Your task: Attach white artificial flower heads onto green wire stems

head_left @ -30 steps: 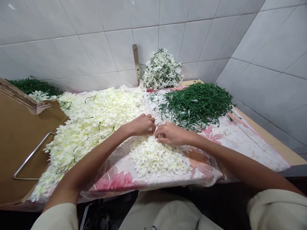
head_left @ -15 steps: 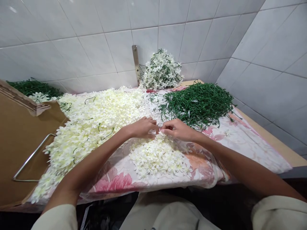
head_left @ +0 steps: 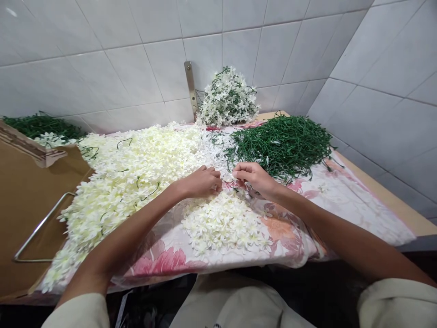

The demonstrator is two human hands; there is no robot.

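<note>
My left hand (head_left: 201,181) rests curled at the far edge of a small heap of white artificial flowers (head_left: 221,223), its fingers pinched together on something I cannot make out. My right hand (head_left: 254,177) hovers just to its right, fingers pinched on a small flower piece near the pile of green plastic stems (head_left: 282,146). A large mound of cream flowers (head_left: 136,168) spreads to the left of both hands. All lie on a floral cloth (head_left: 327,200) over the table.
A bunch of assembled white flowers on green stems (head_left: 228,98) leans against the tiled wall by a metal bracket (head_left: 189,86). A brown cardboard sheet (head_left: 27,196) with a metal wire frame (head_left: 41,228) lies at the left. More green stems (head_left: 41,125) sit at the far left.
My right hand has lifted off the small flower heap and moved up and right toward the green stems. My left hand has barely moved.
</note>
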